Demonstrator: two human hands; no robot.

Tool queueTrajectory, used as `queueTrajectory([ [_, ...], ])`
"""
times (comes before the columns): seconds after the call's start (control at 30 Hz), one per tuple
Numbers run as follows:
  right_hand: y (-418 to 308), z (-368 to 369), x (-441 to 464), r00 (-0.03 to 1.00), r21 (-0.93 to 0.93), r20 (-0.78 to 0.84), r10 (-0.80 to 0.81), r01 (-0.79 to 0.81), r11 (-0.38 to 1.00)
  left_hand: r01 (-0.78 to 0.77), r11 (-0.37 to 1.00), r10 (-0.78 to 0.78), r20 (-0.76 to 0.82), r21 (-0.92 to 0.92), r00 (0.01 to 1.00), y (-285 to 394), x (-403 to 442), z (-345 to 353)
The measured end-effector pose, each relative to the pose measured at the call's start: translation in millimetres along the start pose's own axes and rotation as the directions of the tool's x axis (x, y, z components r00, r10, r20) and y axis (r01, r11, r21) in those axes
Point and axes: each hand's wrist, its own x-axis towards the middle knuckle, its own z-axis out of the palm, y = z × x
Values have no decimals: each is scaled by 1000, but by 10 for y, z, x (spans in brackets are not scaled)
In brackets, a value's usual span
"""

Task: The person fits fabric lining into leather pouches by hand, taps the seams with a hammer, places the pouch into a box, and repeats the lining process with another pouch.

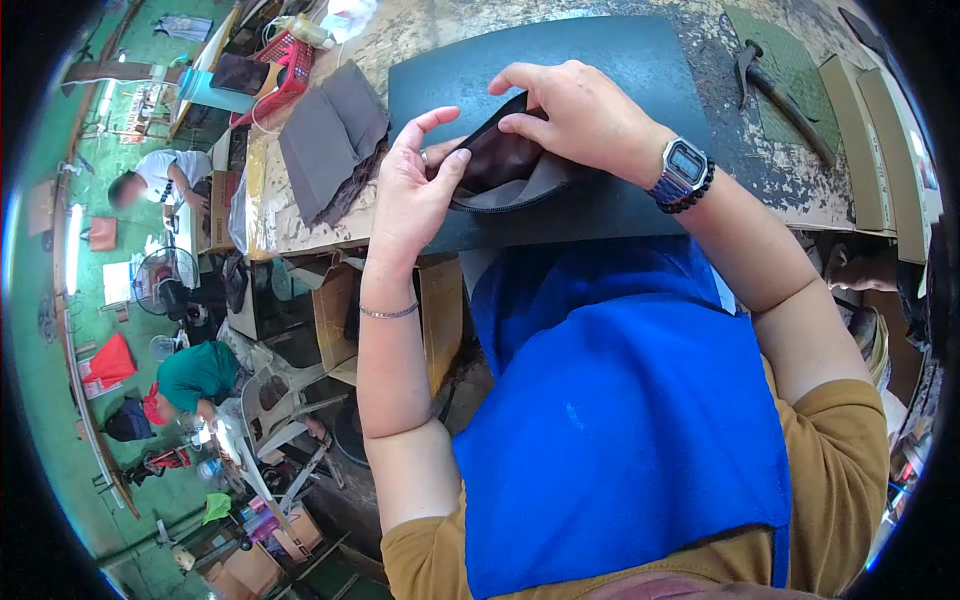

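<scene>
A dark brown pouch (505, 165) with a zipper along its edge is held with its mouth spread, showing a smooth lining inside. My left hand (418, 190) grips the pouch's left edge, its thumb on the rim and its index finger lifted away. On the far side, my right hand (590, 112) has its thumb over the rim, and the fingers behind are partly hidden. Beneath the pouch lies a dark green-grey mat (450, 85). Left of my left hand is a stack of dark brown sheet pieces (333, 140).
A hammer (785, 100) lies on a green board at the right of the worn workbench (700, 30). Long cardboard boxes (857, 140) stand at the right edge. A red basket (292, 70) sits at the back left. Two people work at the far left, near a fan (165, 278).
</scene>
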Motion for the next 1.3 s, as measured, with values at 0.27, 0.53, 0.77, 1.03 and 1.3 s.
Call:
queueTrajectory([
  [0.27,32,-23,47,994,-75,104,17,-9,997,3,1000,-3,-7,16,1000,11,-6,19],
  [0.53,7,-79,49,982,-105,191,3,17,994,11,971,-34,93,237,995,291,29,92],
  [0.77,-56,-144,-163,983,-236,27,-180,181,955,-99,914,89,42,393,995,301,132,166],
  [1.03,105,-326,-232,959,-287,-86,-271,237,928,-79,982,63,95,171,993,205,125,167],
  [1.3,323,-236,-107,995,66,7,-101,101,993,-77,997,77,66,-2,995,118,121,184],
])
